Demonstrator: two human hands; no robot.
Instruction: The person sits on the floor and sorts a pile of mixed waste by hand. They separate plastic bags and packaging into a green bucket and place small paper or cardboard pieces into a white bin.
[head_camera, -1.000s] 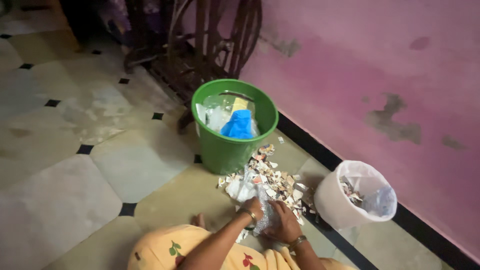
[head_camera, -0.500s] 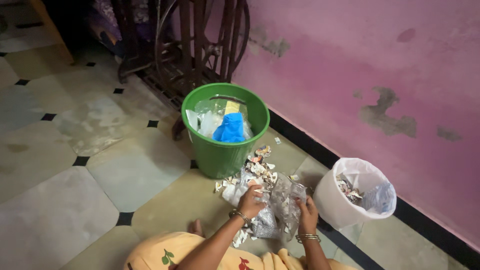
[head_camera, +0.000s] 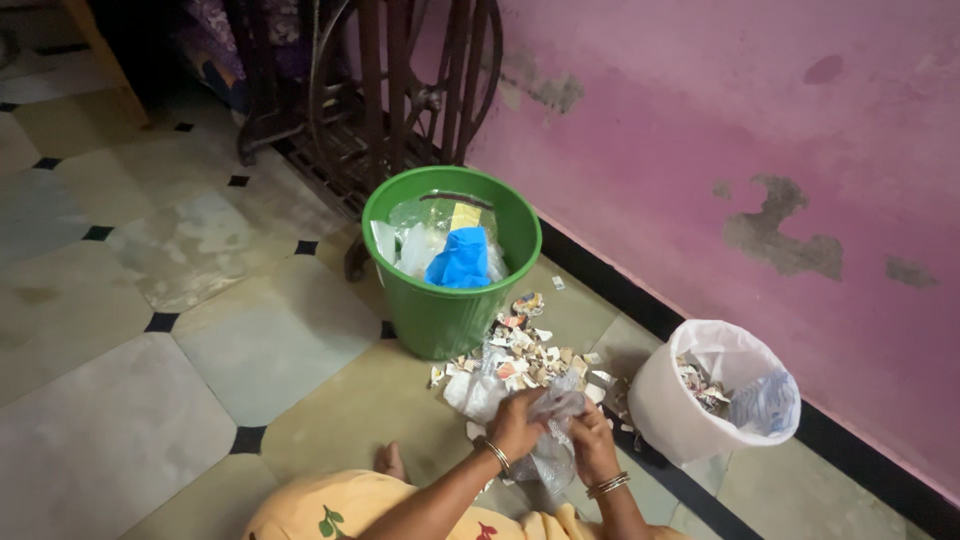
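**Both hands on the crumpled plastic, bins either side**

The clear plastic bag (head_camera: 556, 425) sits bunched between my hands, low over the floor just in front of my knees. I have it gathered up because it is thin and limp, and it would sag open if I let it hang. My left hand (head_camera: 515, 425) closes its fingers round the near side of the crumple, and my right hand (head_camera: 592, 447) grips the other side from the right, so the film is pinched from both ends. How far each finger curls under the film I cannot tell, for the plastic hides them.

Just beyond the bag lies the heap of torn paper scraps (head_camera: 520, 350), spread on the tiled floor (head_camera: 200, 330) and touching the foot of the green bucket (head_camera: 450, 265). That bucket stands behind the heap, within arm's reach, and already holds clear wrappers and a blue piece of plastic (head_camera: 460, 260). To my right, close to the dark skirting of the pink wall (head_camera: 750, 120), stands the white bin (head_camera: 705, 395) with a liner and some scraps in it. Further back is a dark iron treadle stand (head_camera: 390, 90).
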